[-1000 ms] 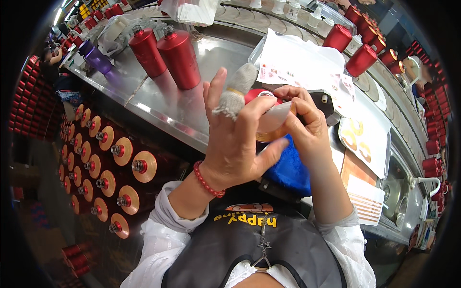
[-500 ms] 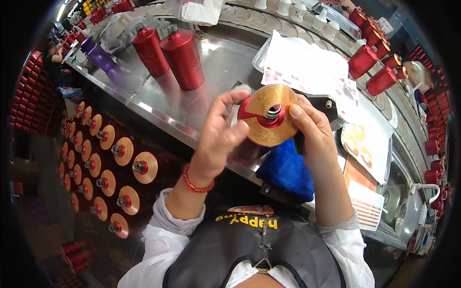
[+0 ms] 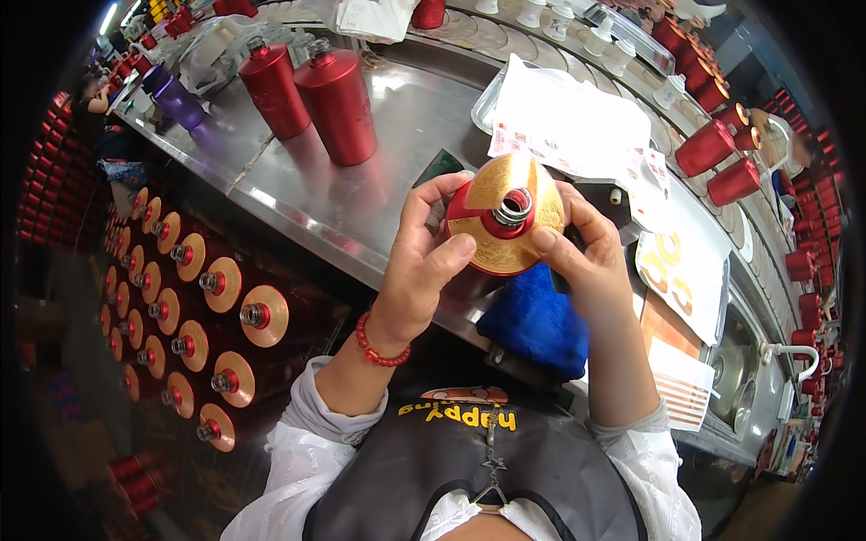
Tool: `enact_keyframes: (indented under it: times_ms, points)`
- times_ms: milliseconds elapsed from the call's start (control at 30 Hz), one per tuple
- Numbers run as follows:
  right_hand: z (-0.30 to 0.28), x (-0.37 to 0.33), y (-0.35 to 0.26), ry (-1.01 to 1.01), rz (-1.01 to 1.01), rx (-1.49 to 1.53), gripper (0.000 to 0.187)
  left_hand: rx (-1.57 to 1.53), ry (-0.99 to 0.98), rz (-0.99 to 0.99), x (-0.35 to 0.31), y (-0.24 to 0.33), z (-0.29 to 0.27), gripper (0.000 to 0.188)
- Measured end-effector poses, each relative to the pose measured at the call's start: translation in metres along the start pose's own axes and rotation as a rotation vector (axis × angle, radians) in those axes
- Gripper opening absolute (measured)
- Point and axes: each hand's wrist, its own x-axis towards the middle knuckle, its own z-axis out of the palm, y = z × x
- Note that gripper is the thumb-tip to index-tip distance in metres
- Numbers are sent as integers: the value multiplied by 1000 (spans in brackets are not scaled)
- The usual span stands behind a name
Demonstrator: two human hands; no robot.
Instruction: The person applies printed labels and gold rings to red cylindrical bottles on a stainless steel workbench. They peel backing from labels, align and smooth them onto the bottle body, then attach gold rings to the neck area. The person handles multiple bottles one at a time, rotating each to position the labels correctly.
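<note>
Left hand [image 3: 413,270] has moved onto the uncapped red bottle [image 3: 505,226].

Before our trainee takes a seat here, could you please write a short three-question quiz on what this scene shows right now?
1. True or false: the left hand and the right hand both touch the red bottle with the gold top.
2. How is the neck of that bottle? (a) Plugged with a cork, (b) covered by a white cap, (c) uncovered.
3. Fill in the blank: the red beaded bracelet is worn on the ____ wrist.

Key: 1. True. 2. c. 3. Left.
</note>
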Motion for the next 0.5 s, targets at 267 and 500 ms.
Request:
enact_keyframes:
  times_ms: [267, 500]
  points:
    - [2, -1, 1, 22, -18, -73, 24, 28, -30, 3, 1, -4, -1, 66]
    - [1, -2, 2, 8, -24, -63, 23, 33, -26, -4, -1, -5, 0, 66]
